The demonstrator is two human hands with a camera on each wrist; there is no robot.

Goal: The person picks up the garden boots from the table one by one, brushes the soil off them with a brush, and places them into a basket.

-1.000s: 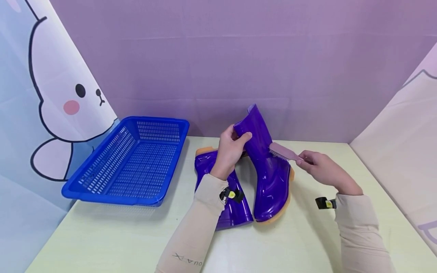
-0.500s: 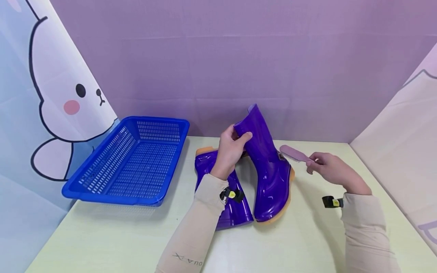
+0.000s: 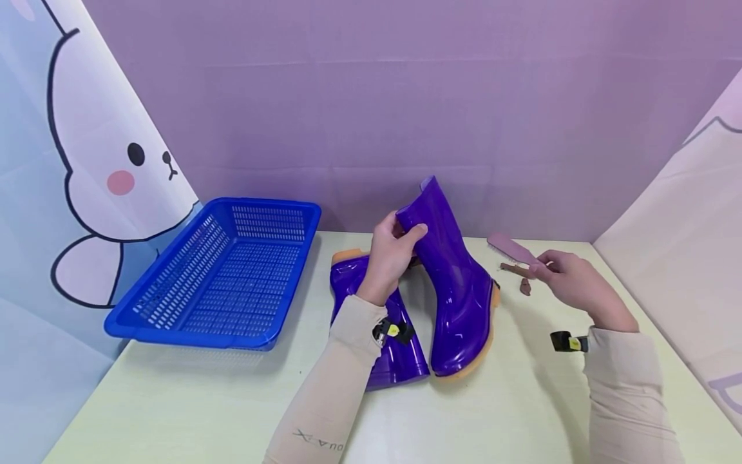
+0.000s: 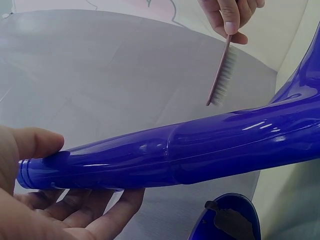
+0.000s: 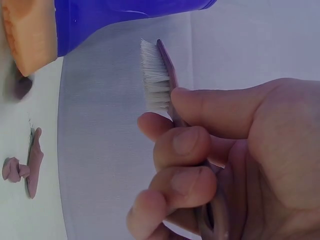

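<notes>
My left hand (image 3: pixel 391 254) grips a glossy purple rain boot (image 3: pixel 460 303) by the top of its shaft, thumb on one side and fingers on the other. The boot stands tilted, its orange sole facing right. In my right hand (image 3: pixel 574 280) is a pink brush (image 3: pixel 510 248) with pale bristles (image 5: pixel 156 77), pinched by its handle and held apart from the boot. A dark brown bit (image 3: pixel 496 284) shows at the boot's heel. Under my left forearm lies a second purple boot (image 3: pixel 350 274); a brown patch (image 4: pixel 232 222) shows on it in the left wrist view.
A long brown piece (image 3: pixel 516 270) and a brown lump (image 3: pixel 525 287) lie on the pale table (image 3: pixel 406 425) near the brush. On the left stands a blue slotted basket (image 3: pixel 298 283). A purple cloth backdrop (image 3: pixel 371 116) closes off the back.
My right hand has drawn the brush off the boot's shaft, to the right. A brown clump moved down from the boot's back to its heel. Brown pieces now show on the table.
</notes>
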